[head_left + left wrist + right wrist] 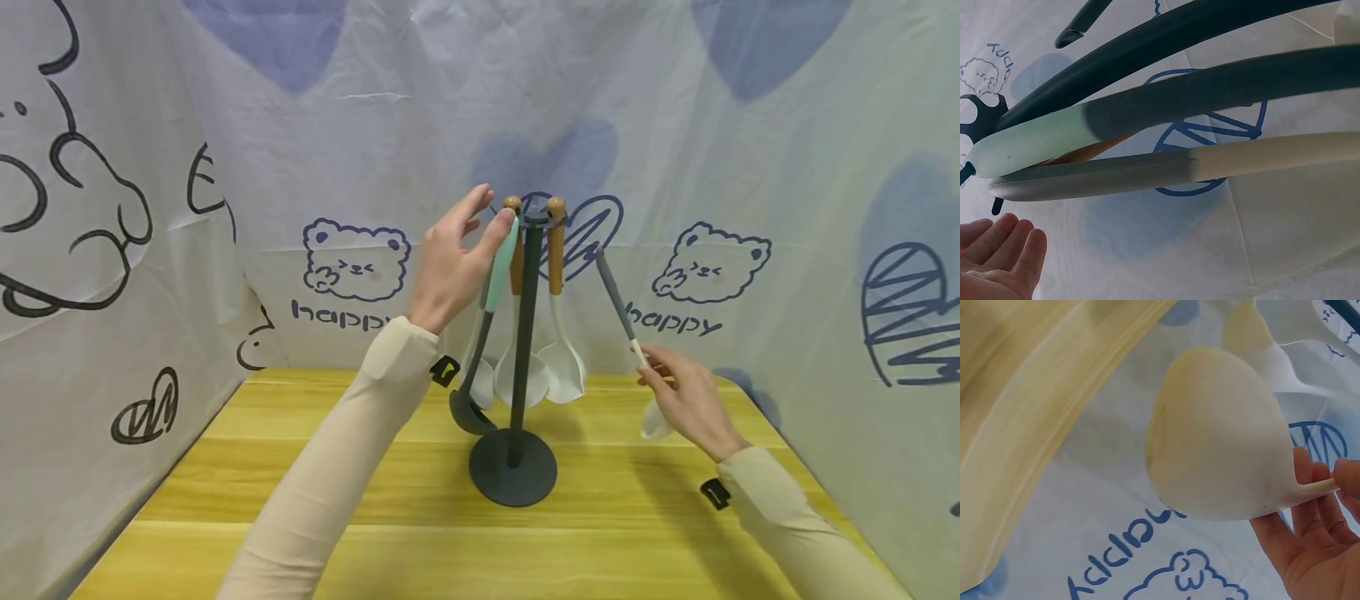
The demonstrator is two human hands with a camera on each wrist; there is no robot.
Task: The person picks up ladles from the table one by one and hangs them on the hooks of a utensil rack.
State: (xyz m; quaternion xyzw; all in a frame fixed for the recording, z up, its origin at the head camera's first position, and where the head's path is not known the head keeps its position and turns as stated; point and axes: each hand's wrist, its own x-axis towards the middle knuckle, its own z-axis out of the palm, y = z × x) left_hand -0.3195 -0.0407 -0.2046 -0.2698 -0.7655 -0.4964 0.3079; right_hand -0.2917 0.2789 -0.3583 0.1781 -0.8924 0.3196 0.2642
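My right hand (693, 404) pinches the white neck of a ladle (1216, 437), its grey handle (617, 296) tilted up and its bowl low. It is held to the right of a black utensil stand (527, 333). My left hand (453, 271) is raised at the stand's top left, its thumb overlapping the tip of a mint-handled black ladle (497, 279) in the head view. In the left wrist view, its fingers (1025, 253) are extended and hold nothing, just off the hook end of a grey-and-cream handle (1097, 177). Both of these utensils hang from the stand.
Two white utensils with wooden handles (556, 258) hang at the back of the stand. Its round black base (513, 487) stands on a yellow wood-grain table (375, 492). A white printed cloth (420, 125) rises close behind and at both sides.
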